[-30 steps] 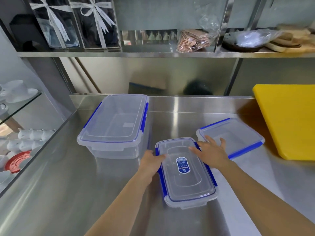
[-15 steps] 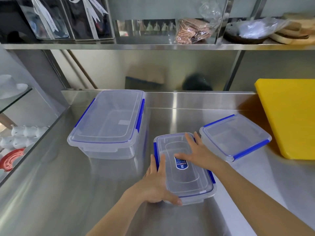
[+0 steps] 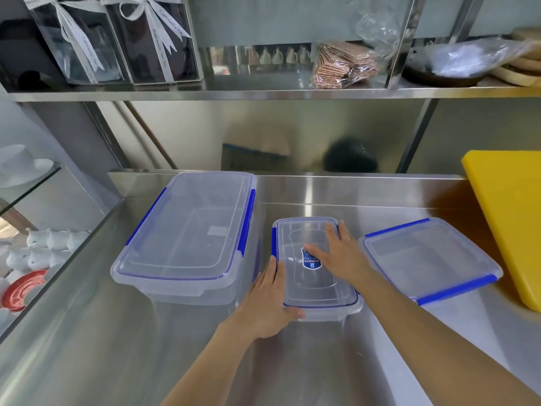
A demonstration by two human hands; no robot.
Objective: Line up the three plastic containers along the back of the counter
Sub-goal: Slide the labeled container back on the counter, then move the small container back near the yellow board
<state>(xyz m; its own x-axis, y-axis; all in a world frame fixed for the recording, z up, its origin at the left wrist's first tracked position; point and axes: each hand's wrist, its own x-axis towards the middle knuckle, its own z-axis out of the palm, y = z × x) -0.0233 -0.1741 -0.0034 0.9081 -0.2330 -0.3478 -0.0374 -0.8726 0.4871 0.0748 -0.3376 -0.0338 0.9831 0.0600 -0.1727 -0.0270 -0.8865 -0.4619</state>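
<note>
Three clear plastic containers with blue clips stand on the steel counter (image 3: 87,347). The large deep container (image 3: 187,230) is at the back left. The small narrow container (image 3: 316,288) with a blue label is in the middle, nearer to me. The flat container (image 3: 430,256) lies at the right, turned at an angle. My left hand (image 3: 269,300) grips the small container's near left corner. My right hand (image 3: 339,256) lies flat on its lid, fingers spread.
A yellow cutting board (image 3: 512,218) leans at the far right beside the flat container. A steel shelf (image 3: 263,93) overhead carries ribboned boxes and bagged goods. Left of the counter, a glass shelf (image 3: 32,177) and white cups (image 3: 44,244) sit below.
The small container has slid away from me toward the back of the counter. My left hand shifted from its left side to its near left corner; my right hand moved onto the lid.
</note>
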